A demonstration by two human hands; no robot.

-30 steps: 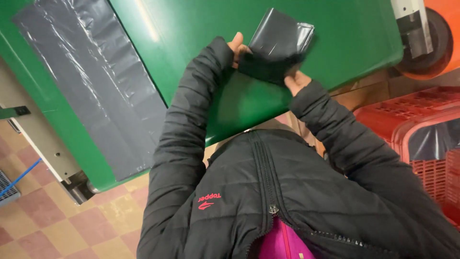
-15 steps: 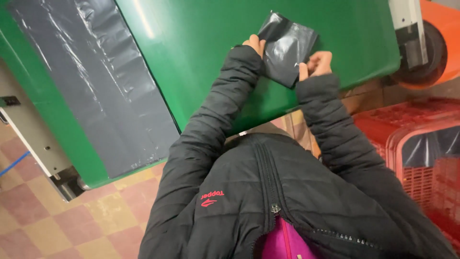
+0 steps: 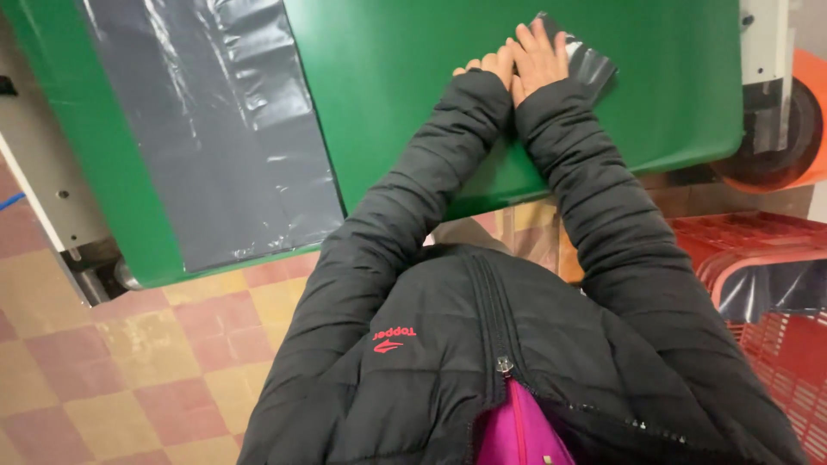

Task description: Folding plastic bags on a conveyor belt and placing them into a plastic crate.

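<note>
— Pressing down: what are the hands doing?
— Both lie flat, fingers together and outstretched, on a folded grey plastic bag [image 3: 586, 65]. The left hand [image 3: 487, 67] touches the right hand [image 3: 538, 56], side by side.
— Where is the bag?
— On the green desk [image 3: 405, 86], near its front edge. A long grey plastic sheet [image 3: 215, 129] lies well left of it; a red crate [image 3: 775, 293] stands below its right end.

Bare green bench [image 3: 388, 95] lies open left of my hands [image 3: 521, 65]; farther left a flat grey plastic sheet [image 3: 215, 129] covers it. Right, a machine frame [image 3: 762, 52], perhaps a roller, blocks passage.
</note>
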